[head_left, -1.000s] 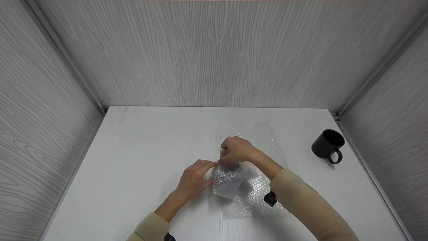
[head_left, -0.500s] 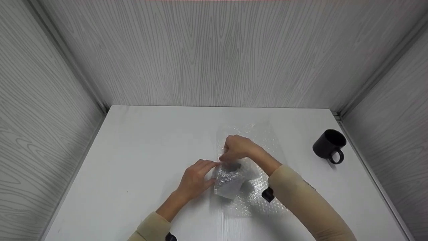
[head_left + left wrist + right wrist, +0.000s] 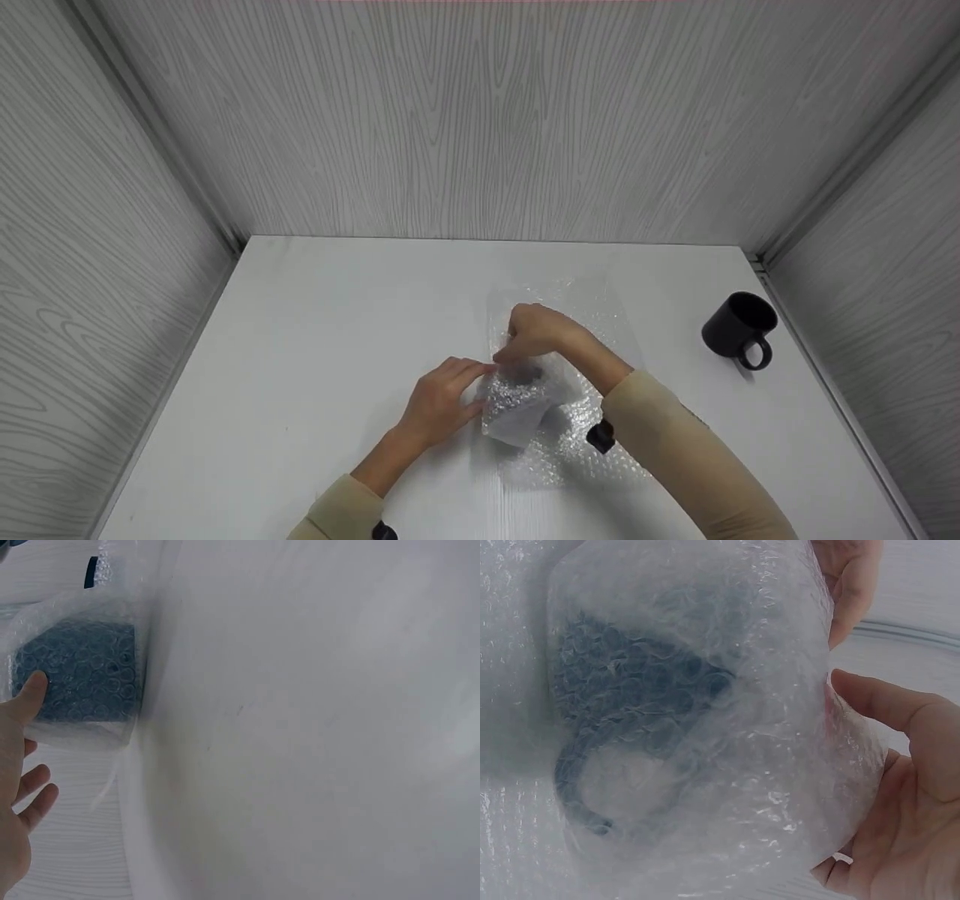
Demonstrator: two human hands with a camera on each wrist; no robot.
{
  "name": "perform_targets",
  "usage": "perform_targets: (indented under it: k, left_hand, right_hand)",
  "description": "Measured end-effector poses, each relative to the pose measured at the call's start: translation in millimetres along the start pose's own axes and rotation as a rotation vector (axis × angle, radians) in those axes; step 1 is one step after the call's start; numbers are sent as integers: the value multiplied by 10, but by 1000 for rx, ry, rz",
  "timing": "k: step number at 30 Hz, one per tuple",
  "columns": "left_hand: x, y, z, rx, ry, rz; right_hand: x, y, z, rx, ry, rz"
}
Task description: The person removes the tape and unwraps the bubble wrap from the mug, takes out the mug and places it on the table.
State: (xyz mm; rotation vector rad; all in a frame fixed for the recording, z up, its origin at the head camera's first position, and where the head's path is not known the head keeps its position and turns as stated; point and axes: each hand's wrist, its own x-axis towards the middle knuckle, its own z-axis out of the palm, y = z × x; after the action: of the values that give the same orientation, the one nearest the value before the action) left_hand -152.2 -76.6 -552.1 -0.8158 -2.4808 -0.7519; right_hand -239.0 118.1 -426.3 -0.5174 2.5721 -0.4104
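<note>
From the head camera, both hands meet over a dark mug half-wrapped in clear bubble wrap [image 3: 517,405] on the white tabletop [image 3: 300,360]. The left hand [image 3: 439,401] presses relaxed fingers against the bundle's side; the right hand [image 3: 536,334] curls over its top, pinching the film. A second, bare black ceramic mug [image 3: 739,330] stands well to the right of the right hand.

The left wrist camera shows the thumb [image 3: 30,694] resting on the wrapped mug.

The right wrist camera shows the mug's handle [image 3: 581,799] clouded under layers.

With nothing visibly securing the loose film, easing the pinch could let the wrap spring open.
</note>
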Motion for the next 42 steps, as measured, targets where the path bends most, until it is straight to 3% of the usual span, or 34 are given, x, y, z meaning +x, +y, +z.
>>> perform_targets:
  k: [4,15,23,42]
  left_hand:
    - [9,-8,8,3,5,-3]
    - [22,11,3,-12,8,11]
    - [15,21,2,-44,-18,-17]
    - [10,12,-15,-108,-49,-50]
  right_hand:
    - [13,-3,1,-15,1,16]
    - [63,133,48,149,-40,-16]
    - [68,143,78,236,-59,-3]
    - [74,141,157,359,-24,48]
